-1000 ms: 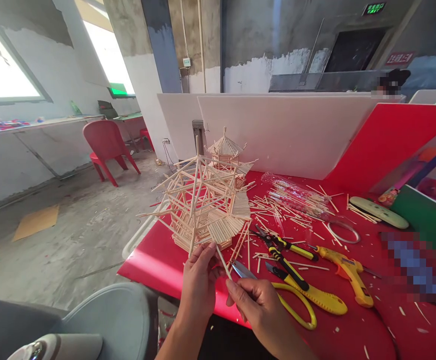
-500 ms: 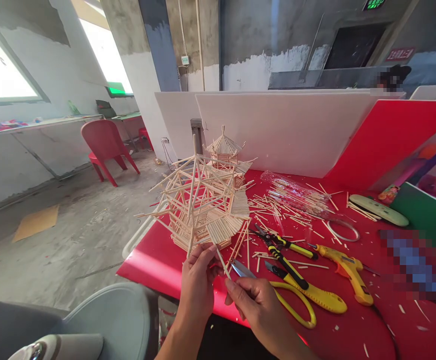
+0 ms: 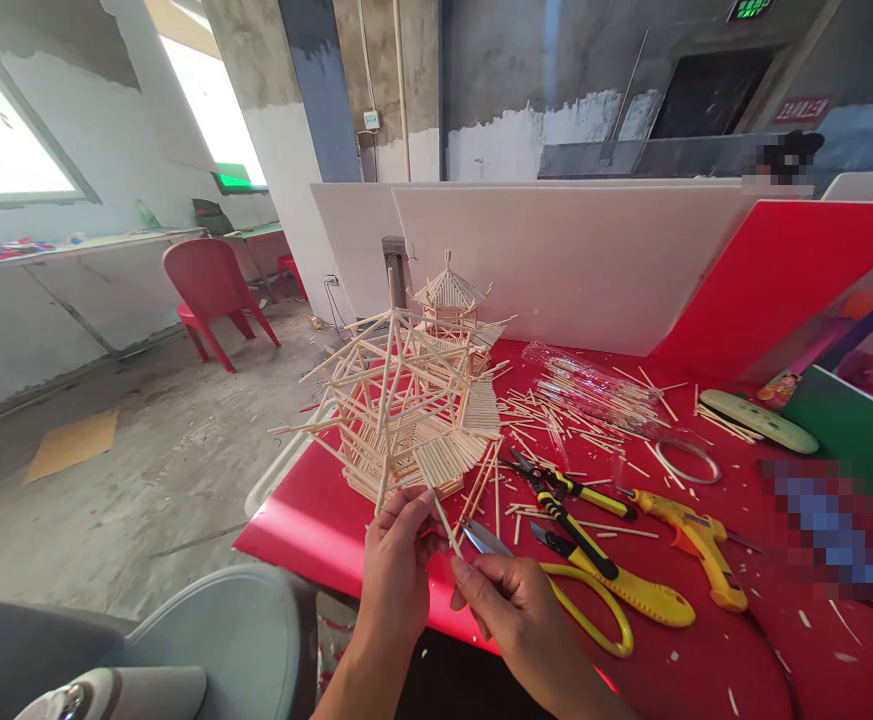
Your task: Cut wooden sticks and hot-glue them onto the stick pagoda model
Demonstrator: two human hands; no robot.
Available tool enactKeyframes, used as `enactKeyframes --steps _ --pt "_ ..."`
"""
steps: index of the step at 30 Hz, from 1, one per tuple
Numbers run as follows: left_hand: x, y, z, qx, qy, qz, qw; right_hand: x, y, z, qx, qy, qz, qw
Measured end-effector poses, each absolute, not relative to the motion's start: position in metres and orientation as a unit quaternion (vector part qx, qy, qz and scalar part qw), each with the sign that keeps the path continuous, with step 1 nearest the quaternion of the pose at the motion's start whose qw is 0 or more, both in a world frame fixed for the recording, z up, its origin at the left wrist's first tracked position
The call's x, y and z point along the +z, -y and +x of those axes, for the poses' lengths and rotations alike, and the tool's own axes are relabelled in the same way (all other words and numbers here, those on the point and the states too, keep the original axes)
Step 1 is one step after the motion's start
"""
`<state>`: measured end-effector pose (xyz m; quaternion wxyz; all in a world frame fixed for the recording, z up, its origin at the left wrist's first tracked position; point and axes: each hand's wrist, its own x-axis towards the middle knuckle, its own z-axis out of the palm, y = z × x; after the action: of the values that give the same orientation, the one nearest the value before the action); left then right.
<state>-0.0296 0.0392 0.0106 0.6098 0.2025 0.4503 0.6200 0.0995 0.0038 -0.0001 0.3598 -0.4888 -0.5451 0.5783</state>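
A thin wooden stick (image 3: 447, 522) slants between my two hands at the near edge of a pavilion model (image 3: 395, 385) made of such sticks. My left hand (image 3: 397, 540) is closed, thumb and fingers pinching the stick's upper end close to the model's slatted roof panel (image 3: 443, 460). Pinching the lower end is my right hand (image 3: 507, 600), also closed. Scissors (image 3: 593, 580) with yellow handles lie partly hidden behind my right hand. The model's upper roof is an open frame of sticks.
On the red table (image 3: 676, 670) lie pliers (image 3: 571, 510), a yellow utility knife (image 3: 631, 590), a glue gun (image 3: 698, 545) and loose sticks (image 3: 556, 420). A smaller finished-looking pavilion (image 3: 449, 290) stands behind. A grey stool (image 3: 226, 640) is at lower left.
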Motion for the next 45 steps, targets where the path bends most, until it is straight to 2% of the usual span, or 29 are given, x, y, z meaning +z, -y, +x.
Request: enactKeyframes --steps 23,35,41,43,45 --pt "0.012 -0.037 -0.028 0.629 -0.439 0.185 0.614 0.005 -0.002 0.096 0.589 0.520 -0.493 0.374" --pt "0.011 -0.030 -0.027 0.632 -0.448 0.207 0.598 0.004 0.001 0.098 0.584 0.554 -0.480 0.349" --pt "0.010 -0.010 -0.020 0.626 -0.460 0.276 0.566 -0.001 0.011 0.136 0.490 0.639 -0.493 0.329" --pt "0.009 -0.008 -0.012 0.598 -0.455 0.316 0.579 -0.005 0.005 0.160 0.412 0.650 -0.548 0.328" --pt "0.010 -0.008 -0.002 0.569 -0.448 0.326 0.607 -0.011 -0.007 0.185 0.274 0.674 -0.611 0.312"
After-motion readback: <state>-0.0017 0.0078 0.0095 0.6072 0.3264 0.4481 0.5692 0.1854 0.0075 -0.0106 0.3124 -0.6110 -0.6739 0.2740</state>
